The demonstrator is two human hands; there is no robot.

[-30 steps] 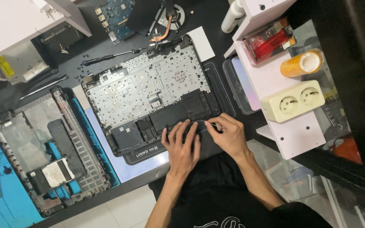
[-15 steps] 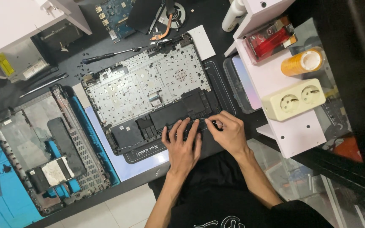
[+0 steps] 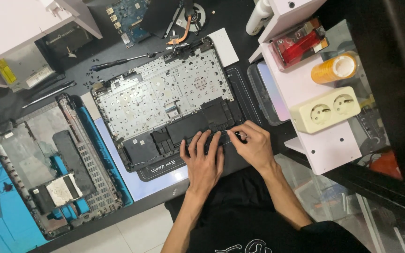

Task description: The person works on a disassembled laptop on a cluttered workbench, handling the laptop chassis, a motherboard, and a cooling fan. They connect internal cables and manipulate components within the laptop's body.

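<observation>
My left hand [image 3: 204, 159] lies flat and open on the near edge of the opened laptop shell [image 3: 165, 100]. My right hand [image 3: 254, 145] pinches a thin wire [image 3: 236, 134] just beside it. The shell sits mid worktop [image 3: 5, 100]. A screwdriver [image 3: 118, 61] lies at its far edge.
</observation>
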